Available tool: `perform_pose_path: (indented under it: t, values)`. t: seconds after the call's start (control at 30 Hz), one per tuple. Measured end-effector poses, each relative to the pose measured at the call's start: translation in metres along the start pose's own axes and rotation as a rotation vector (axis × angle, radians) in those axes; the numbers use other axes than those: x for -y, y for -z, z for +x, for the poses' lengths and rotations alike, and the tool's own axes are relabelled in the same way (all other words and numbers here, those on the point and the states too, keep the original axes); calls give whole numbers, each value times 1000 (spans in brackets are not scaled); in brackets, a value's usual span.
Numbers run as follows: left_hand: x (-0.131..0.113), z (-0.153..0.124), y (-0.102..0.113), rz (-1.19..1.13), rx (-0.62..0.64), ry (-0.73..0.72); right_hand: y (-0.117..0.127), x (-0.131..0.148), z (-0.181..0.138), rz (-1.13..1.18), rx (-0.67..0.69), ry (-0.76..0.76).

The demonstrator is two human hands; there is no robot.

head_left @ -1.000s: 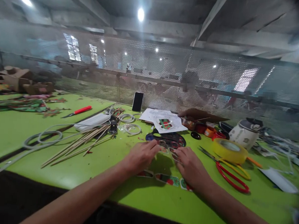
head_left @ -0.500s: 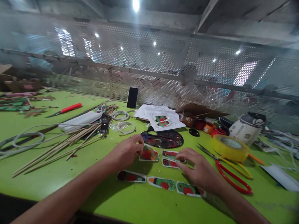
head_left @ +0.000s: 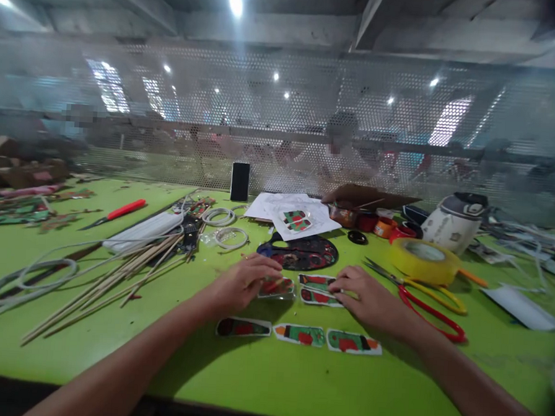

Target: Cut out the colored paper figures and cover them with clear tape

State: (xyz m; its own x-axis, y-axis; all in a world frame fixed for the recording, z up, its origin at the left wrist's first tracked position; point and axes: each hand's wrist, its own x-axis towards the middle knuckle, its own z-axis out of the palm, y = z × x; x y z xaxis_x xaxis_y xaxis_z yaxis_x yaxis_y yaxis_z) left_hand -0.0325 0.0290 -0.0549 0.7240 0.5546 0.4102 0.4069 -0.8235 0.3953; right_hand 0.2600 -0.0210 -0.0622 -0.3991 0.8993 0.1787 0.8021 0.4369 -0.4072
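Observation:
Over a green-and-red painted cutout (head_left: 280, 289) with a clear margin, my left hand (head_left: 248, 281) reaches with its fingers stretched forward, covering the cutout's left part. My right hand (head_left: 363, 296) rests its fingertips on the right ends of two painted strips, an upper strip (head_left: 315, 280) and a lower strip (head_left: 317, 296), lying one above the other. Its fingers are extended and grip nothing that I can see. Nearer me lie three more white-edged strips in a row: a dark one (head_left: 243, 327), an orange-tipped one (head_left: 299, 335) and a green-and-red one (head_left: 347, 341).
Behind my hands lies a dark paint palette (head_left: 298, 254), with drawing sheets (head_left: 263, 206) beyond. To the right are scissors (head_left: 432, 312), yellow tape (head_left: 423, 259) and a white container (head_left: 456, 226). Thin sticks (head_left: 110, 283), a power strip (head_left: 141, 232) and a red-handled knife (head_left: 126, 209) lie left.
My left hand has gone from bent fingers at the cutout's left edge to stretched fingers over it. My right hand's fingers have drawn closer together on the strips. The view has shifted slightly.

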Motion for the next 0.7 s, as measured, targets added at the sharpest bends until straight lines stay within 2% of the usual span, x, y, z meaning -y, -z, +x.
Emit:
perform_pose_path:
  t: [0.13,0.23,0.3,0.43,0.57,0.7]
  values:
    - [-18,21,11,14,234,-108,6,-10,8,49,-140,-60]
    - [-10,31,10,36,336,-205,11,-20,11,78,-213,-131]
    - [4,30,3,-16,298,-216,12,-24,11,109,-236,-161]
    - [27,19,-9,-181,215,-135,10,-24,8,158,-234,-175]
    - [37,14,1,-232,261,-81,10,-17,5,210,-199,-130]
    - [42,14,14,-128,258,-51,15,-8,1,230,-145,-99]
